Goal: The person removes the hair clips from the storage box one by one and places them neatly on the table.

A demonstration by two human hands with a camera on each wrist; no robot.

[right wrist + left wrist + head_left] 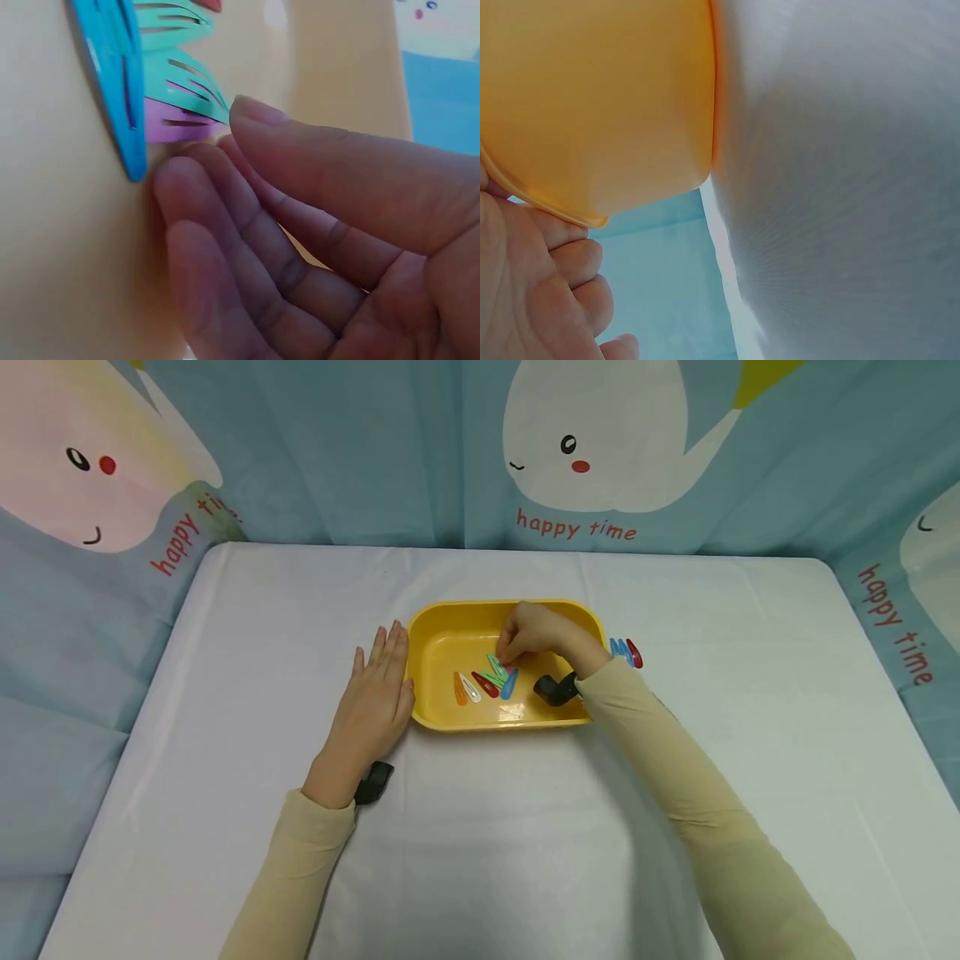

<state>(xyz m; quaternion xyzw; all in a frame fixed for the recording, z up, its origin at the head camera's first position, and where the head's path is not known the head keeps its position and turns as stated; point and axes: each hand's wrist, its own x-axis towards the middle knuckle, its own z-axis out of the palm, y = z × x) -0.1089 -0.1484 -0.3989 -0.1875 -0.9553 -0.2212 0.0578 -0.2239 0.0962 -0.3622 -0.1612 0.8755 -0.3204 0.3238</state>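
A yellow tray (442, 724) holds several snap hair clips in orange, white, red, green, pink and blue. My left hand (372, 697) lies along the tray's left side, fingers straight, touching its rim in the left wrist view. Inside the tray, my right hand (534, 631) reaches down to the clips, fingers curled. In the right wrist view, its thumb and fingertips pinch at the ends of a green hair clip (187, 79) and a pink-purple hair clip (172, 124), which overlap. A blue hair clip (120, 82) lies beside them.
Just outside the tray's right side, blue hair clips (620, 650) and a red hair clip (634, 653) lie on the white-covered table (480, 843). A blue curtain (360, 460) with whale prints hangs behind the table.
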